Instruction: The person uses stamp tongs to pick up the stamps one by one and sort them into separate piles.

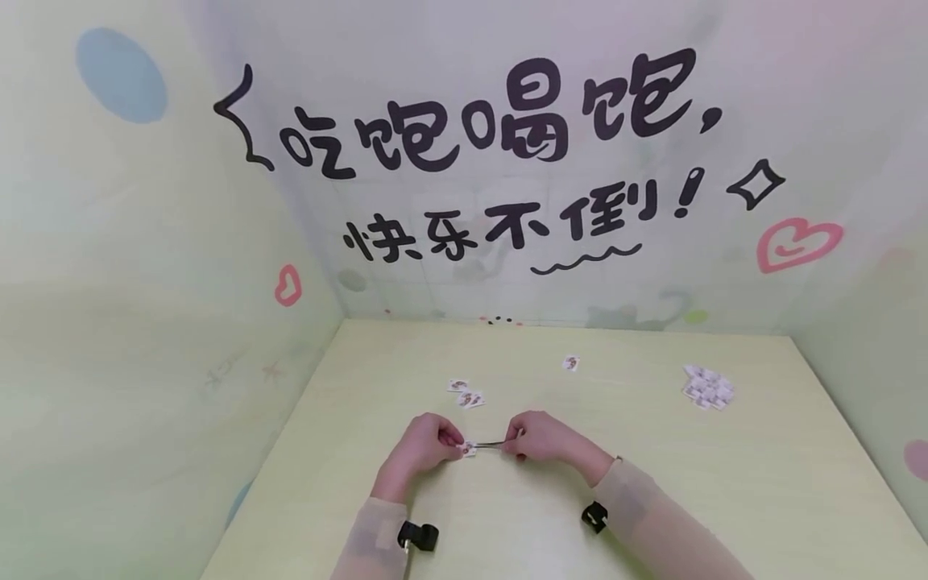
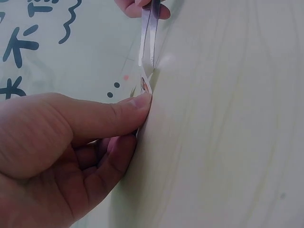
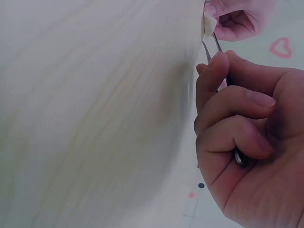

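My left hand (image 1: 424,445) pinches a small white card (image 1: 469,450) with a coloured print between thumb and forefinger, low over the table. In the left wrist view the thumb covers part of the card (image 2: 146,85). Opposite it, my right hand (image 1: 542,439) holds metal tweezers (image 2: 150,35), pointed leftward. The prongs are slightly apart, their tips right at the card's edge. In the right wrist view, fingers wrap the tweezers (image 3: 218,42) and the rear end shows under the curled fingers.
Beyond the hands lie a few similar printed pieces (image 1: 470,399), with a single piece (image 1: 571,363) farther back. A pile of small whitish pieces (image 1: 709,387) sits at the right on the pale wooden table (image 1: 616,395). Printed walls (image 1: 464,298) enclose the back and sides.
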`<state>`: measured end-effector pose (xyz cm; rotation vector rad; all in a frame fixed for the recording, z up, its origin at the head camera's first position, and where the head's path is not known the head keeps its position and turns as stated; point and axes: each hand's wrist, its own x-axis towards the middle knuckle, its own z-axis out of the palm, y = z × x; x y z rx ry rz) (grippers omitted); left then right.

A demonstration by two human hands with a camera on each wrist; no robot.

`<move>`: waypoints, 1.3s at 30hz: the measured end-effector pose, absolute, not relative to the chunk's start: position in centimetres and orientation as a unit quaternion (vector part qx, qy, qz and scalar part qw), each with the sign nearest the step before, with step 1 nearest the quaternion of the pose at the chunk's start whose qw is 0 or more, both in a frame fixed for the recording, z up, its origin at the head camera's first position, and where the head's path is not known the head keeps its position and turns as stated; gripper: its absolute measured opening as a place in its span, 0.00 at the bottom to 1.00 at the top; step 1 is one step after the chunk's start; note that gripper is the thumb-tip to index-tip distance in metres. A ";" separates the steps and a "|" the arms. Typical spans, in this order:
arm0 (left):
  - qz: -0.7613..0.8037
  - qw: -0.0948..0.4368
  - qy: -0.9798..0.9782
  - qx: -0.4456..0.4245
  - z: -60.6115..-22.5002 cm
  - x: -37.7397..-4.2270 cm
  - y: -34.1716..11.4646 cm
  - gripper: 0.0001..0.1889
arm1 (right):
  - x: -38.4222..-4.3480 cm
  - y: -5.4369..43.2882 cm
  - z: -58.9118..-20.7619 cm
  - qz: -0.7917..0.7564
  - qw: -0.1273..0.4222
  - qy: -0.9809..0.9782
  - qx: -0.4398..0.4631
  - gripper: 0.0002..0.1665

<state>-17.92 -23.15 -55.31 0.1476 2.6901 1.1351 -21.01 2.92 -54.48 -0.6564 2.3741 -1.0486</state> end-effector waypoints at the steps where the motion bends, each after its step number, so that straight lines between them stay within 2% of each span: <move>1: 0.387 0.109 0.914 0.050 -55.4 -17.9 -23.2 0.09 | -21.0 2.9 -54.5 -0.386 0.236 0.860 -0.235 0.08; 14: 0.391 0.112 0.912 0.050 -55.2 -17.9 -23.0 0.08 | -20.4 3.1 -54.6 -0.427 0.276 0.831 -0.225 0.09; 39: 0.402 0.111 0.907 0.051 -55.6 -17.7 -23.5 0.08 | -19.4 2.1 -55.4 -0.403 0.215 0.866 -0.203 0.10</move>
